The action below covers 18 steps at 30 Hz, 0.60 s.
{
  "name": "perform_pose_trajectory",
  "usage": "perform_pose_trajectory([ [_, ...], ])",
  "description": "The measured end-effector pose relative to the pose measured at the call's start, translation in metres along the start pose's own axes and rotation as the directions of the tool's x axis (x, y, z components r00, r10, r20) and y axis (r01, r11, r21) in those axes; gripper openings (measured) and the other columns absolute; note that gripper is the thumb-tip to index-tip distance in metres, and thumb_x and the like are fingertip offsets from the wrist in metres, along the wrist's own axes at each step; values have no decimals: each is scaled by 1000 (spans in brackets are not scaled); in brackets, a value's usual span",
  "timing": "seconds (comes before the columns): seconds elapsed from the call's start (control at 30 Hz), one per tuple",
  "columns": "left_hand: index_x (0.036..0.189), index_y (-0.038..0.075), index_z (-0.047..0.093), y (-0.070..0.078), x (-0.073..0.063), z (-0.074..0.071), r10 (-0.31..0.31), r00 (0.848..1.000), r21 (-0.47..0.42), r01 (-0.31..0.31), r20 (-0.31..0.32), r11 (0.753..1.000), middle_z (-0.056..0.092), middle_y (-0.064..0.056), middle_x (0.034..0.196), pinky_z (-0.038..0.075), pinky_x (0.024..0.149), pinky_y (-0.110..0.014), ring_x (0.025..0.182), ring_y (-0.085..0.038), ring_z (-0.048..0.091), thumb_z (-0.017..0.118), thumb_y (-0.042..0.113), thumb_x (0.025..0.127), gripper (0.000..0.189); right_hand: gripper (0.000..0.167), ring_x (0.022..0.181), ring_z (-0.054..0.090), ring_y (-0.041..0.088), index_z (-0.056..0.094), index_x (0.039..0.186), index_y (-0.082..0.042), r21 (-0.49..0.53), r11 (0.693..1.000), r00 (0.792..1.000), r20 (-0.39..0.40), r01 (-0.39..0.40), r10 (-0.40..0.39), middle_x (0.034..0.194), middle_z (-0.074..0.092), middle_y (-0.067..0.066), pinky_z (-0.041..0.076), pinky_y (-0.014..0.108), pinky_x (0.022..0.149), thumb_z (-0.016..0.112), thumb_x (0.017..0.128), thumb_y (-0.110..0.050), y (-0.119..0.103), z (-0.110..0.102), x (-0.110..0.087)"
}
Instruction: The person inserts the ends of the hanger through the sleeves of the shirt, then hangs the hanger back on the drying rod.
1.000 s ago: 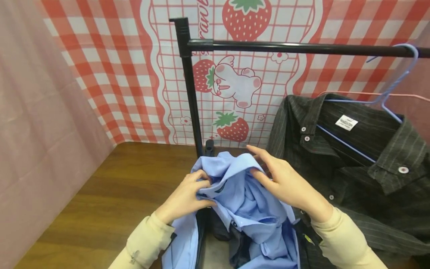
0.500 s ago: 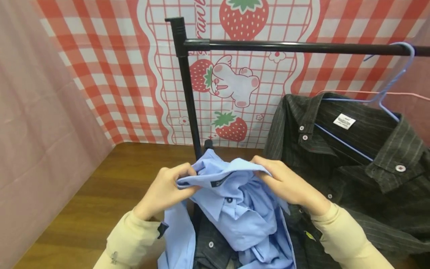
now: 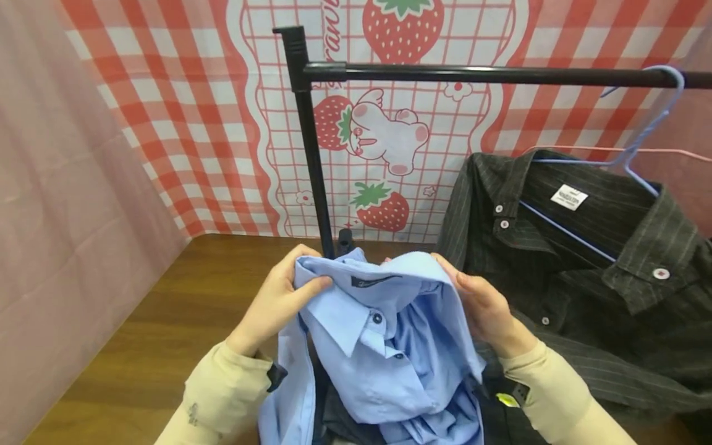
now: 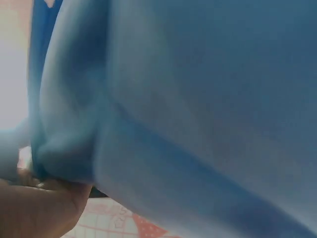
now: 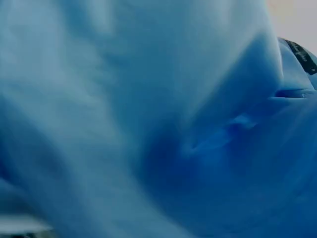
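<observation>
A light blue button-up shirt [image 3: 389, 386] is held up by its collar in the head view, the dark neck label [image 3: 367, 282] facing me and the body hanging in folds. My left hand [image 3: 275, 303] pinches the collar's left end, thumb in front and fingers behind. At the collar's right side my right hand [image 3: 489, 309] holds the cloth, with most of its fingers hidden behind it. Blue shirt fabric [image 4: 213, 99] fills most of the left wrist view, where part of the left hand [image 4: 44, 208] shows low at the left. The right wrist view shows mostly blurred folds.
A black clothes rack [image 3: 445, 73] stands behind the hands. From its bar a blue hanger [image 3: 639, 145] carries a dark striped shirt [image 3: 584, 309] at the right. More dark cloth [image 3: 353, 417] lies beneath the blue shirt. The brown wooden table [image 3: 150, 346] extends left.
The bunched blue shirt has been opened out at the collar, and its label has come into full view. My left hand shifted left, then rose slightly; the right hand moved to the collar's outer side.
</observation>
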State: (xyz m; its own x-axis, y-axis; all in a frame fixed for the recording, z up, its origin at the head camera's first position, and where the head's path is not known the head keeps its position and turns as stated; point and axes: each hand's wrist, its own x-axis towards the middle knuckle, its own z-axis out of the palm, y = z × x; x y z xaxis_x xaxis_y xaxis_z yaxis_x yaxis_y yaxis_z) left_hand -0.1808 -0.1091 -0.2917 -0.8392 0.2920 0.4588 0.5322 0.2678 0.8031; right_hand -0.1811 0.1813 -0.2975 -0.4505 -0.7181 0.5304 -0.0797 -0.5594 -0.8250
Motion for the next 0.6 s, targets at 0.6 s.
perform_pose_trajectory([
  [0.6, 124, 14, 49, -33, -16, 12, 87, 878, 357, -279, 470, 891, 46, 3, 122, 34, 100, -33, 116, -13, 41, 78, 49, 62, 77, 18, 74, 43, 3, 46, 87, -14, -588, 806, 584, -676, -61, -450, 81, 46, -7, 34, 18, 65, 33, 99, -17, 22, 16, 8],
])
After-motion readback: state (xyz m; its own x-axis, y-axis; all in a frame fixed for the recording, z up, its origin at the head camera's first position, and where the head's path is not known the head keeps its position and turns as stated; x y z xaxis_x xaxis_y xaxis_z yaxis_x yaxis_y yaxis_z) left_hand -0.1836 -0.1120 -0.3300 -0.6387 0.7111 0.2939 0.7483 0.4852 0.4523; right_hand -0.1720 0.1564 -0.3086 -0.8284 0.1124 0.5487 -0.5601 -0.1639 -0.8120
